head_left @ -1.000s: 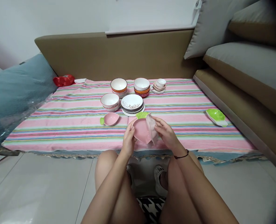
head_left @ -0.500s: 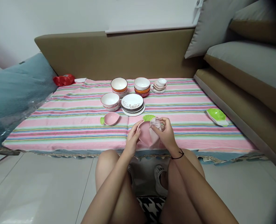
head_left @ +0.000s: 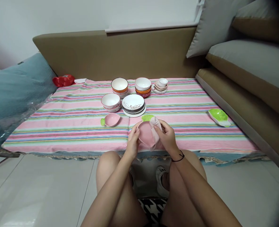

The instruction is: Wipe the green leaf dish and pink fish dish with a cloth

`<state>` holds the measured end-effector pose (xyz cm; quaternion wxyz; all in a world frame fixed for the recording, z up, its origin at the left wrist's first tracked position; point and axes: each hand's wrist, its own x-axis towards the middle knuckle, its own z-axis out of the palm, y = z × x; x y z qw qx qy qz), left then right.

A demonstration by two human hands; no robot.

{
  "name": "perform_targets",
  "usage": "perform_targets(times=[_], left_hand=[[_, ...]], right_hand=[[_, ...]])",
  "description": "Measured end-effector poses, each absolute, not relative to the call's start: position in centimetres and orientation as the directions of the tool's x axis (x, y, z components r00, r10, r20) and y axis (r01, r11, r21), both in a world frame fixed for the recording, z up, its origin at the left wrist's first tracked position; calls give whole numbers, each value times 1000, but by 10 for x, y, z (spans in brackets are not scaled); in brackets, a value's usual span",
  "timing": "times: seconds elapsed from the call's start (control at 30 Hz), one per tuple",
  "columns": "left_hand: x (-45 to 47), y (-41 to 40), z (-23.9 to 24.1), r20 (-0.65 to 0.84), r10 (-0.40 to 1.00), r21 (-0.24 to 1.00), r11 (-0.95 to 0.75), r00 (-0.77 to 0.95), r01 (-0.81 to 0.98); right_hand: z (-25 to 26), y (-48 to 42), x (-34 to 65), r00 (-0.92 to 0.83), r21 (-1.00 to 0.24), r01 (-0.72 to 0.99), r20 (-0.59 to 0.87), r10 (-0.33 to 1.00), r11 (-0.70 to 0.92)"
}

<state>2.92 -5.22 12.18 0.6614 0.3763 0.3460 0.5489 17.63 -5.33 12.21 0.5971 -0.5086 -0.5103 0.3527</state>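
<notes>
Held over the front edge of the striped cloth is a pink strawberry-shaped bowl (head_left: pixel 145 133) with a green leaf-shaped end pointing away from me. My left hand (head_left: pixel 133 140) grips its left rim, thumb on top. My right hand (head_left: pixel 167 135) pinches a pale, thin cloth (head_left: pixel 155 128) over the bowl's right rim, with the thumb on the cloth; the fingers beneath are partly hidden. To the left lies a smaller pink bowl (head_left: pixel 112 119) with a green end. Just behind the hands stands a stack of plates (head_left: pixel 133 103).
Behind are bowl stacks (head_left: pixel 120 85), (head_left: pixel 143 84), a white bowl (head_left: pixel 110 101) and small dishes (head_left: pixel 162 83). A green leaf-shaped dish (head_left: pixel 219 116) lies right, by sofa cushions (head_left: pixel 243 104). A red plastic bag (head_left: pixel 64 80) rests far left near a blue cushion (head_left: pixel 23 85).
The pale cloth has been folded closer around the bowl's right rim, and my right thumb now presses on it. The bowl has shifted slightly left in view; my left hand keeps its hold.
</notes>
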Motion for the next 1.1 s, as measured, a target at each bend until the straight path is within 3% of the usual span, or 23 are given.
perform_targets(times=[0.2,0.33,0.5,0.73,1.1], left_hand=[[26,-55,127,15,990,943,33,142,-330],[25,-57,133,-4,981,955,61,193,-291],[22,-55,134,-8,973,950,79,230,-302],[19,-49,128,-25,976,951,90,215,-297],[20,-53,133,-50,945,976,114,323,-185]], right_hand=[[123,-55,180,254,-876,438,334,907,200],[119,-55,185,275,-832,519,379,884,195],[116,-55,188,153,-750,620,401,903,228],[116,-53,184,51,-753,611,344,938,243],[121,-55,194,100,-730,637,396,913,247]])
